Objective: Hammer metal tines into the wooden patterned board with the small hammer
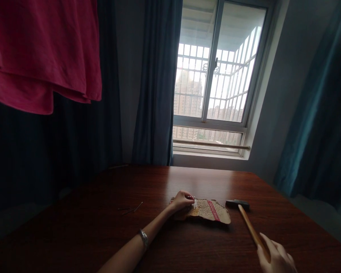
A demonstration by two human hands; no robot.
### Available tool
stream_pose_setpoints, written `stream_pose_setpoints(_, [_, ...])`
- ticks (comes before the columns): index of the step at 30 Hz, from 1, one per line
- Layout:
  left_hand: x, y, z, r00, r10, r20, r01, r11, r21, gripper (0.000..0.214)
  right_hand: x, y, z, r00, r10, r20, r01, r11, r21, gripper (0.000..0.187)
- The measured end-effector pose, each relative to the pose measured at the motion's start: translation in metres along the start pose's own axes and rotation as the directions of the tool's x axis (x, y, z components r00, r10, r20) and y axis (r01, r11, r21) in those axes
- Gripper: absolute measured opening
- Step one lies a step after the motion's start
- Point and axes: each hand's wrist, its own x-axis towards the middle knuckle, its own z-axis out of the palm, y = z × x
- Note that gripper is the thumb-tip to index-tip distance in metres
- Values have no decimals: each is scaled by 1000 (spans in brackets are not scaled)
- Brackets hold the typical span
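My left hand [182, 201] rests over the left part of a flat, torn-edged piece of cardboard [220, 213]. Its thumb and fingers are pinched together, and whatever small thing they hold is too tiny to make out. Many dark holes or dots cover the cardboard, and a red printed strip crosses its right part. My right hand [277, 254] is closed around the lower end of the wooden handle of a hammer [248, 223]. The dark hammer head lies on the table just right of the cardboard.
Several thin nails [133, 209] lie left of the cardboard on the brown wooden table [102, 235]. A barred window [211, 76] and blue curtains [156, 83] stand behind the table. Pink cloth [45, 53] hangs at the upper left.
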Motion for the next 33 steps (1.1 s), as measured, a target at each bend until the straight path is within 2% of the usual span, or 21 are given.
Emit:
stream_pose_setpoints(2, [0,0,0,1000,1,-10,-1,1000,-6,30,15,-36,-6,991,-128,-45,131,988,84,37])
stream_pose_setpoints(4, [0,0,1,1000,-1,-15,1,1000,-12,30,33,-73,-6,974,-223,-26,224,959,172,35])
stream_pose_setpoints(7, [0,-1,1,1000,-5,-16,5,1000,-14,30,59,-120,8,945,-303,126,269,935,231,30])
stream_pose_setpoints(10, [0,0,1,1000,-5,-24,5,1000,-11,30,79,-147,34,897,-370,242,309,916,257,30])
stream_pose_setpoints(14, [-1,3,0,1000,11,-6,-11,1000,19,30,84,-155,69,876,-365,316,300,924,238,29])
stream_pose_setpoints(17, [-1,3,-2,1000,19,-5,-19,999,44,30,79,-153,83,869,-370,329,306,924,231,29])
stream_pose_setpoints(23, [-3,-1,3,998,57,-26,-55,996,68,27,72,-149,88,875,-362,321,302,927,222,29])
stream_pose_setpoints(26, [-3,5,-1,997,61,36,-62,998,23,33,71,-150,86,880,-356,313,294,928,228,29])
stream_pose_setpoints(29, [4,20,-24,989,61,137,-58,998,-28,51,70,-150,84,882,-355,309,291,927,234,30])
stream_pose_setpoints(31, [9,31,-55,992,103,67,-105,994,20,48,70,-150,82,883,-354,307,290,928,235,30])
stream_pose_setpoints(33, [10,39,-96,996,63,58,-71,987,146,39,70,-150,82,886,-347,309,285,931,230,29])
